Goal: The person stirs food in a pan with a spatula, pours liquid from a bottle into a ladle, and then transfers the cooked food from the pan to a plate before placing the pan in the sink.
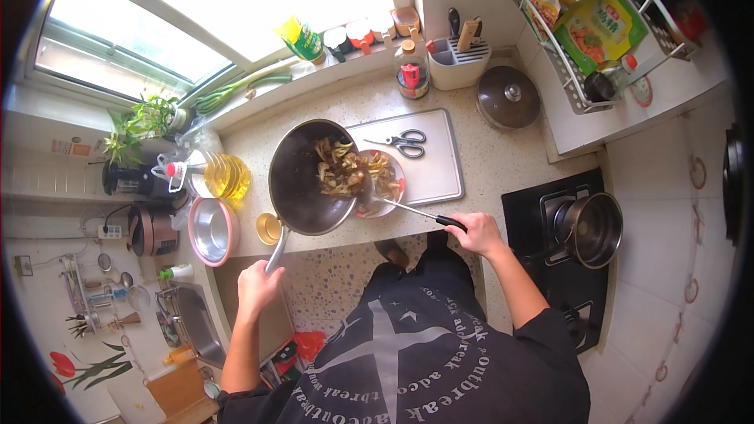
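Note:
My left hand (259, 286) grips the grey handle of a dark wok (297, 171), which is tilted to the right over a plate. Browned cauliflower pieces (341, 169) lie at the wok's right side. My right hand (478, 232) is closed on the black handle of a metal spatula (406, 207); its blade is at the wok's rim, above the plate. More cauliflower rests on the red-patterned plate (402, 179), partly hidden by the wok. The plate overlaps a white cutting board (445, 159), on which black-handled scissors (409, 142) lie.
A pot (596, 231) stands on the black gas stove (554, 294) at right. A lid (509, 97), knife block (459, 65) and glass jar (412, 70) line the back. On the left are an oil bottle (221, 174), pink-rimmed basin (213, 231) and small golden bowl (268, 228).

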The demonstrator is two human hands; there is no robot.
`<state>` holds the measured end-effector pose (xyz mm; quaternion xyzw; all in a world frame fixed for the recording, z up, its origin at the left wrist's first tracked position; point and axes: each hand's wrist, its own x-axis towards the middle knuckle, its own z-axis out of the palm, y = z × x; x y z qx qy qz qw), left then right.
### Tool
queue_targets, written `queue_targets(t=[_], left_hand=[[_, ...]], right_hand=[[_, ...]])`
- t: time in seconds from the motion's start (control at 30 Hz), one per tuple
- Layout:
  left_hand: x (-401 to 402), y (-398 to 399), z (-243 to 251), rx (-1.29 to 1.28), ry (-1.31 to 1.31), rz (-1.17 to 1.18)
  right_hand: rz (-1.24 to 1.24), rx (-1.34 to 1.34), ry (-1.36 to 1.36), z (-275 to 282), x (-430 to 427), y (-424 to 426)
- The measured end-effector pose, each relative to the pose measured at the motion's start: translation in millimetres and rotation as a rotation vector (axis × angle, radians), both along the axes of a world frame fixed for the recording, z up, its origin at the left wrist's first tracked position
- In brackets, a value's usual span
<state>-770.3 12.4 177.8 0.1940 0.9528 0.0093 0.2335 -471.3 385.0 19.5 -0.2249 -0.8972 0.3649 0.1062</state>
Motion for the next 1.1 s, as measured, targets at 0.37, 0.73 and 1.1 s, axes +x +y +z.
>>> queue_targets(t=[0.37, 0.73, 1.1], left_hand=[[-9.3, -9.9, 1.7, 0.041, 0.015, 0.033], [-8.9, -20.0, 6.7, 0.081, 0.007, 0.079], [-6.2, -50.1, -9.4, 0.233, 0.041, 0.105]], right_hand=[[-0.111, -0.210, -0.111, 7.1, 17.1, -0.3], [-0.252, -0.448, -0.133, 7.8, 7.7, 3.3], [-0.288, -0.352, -0.211, 9.0, -28.6, -38.5]])
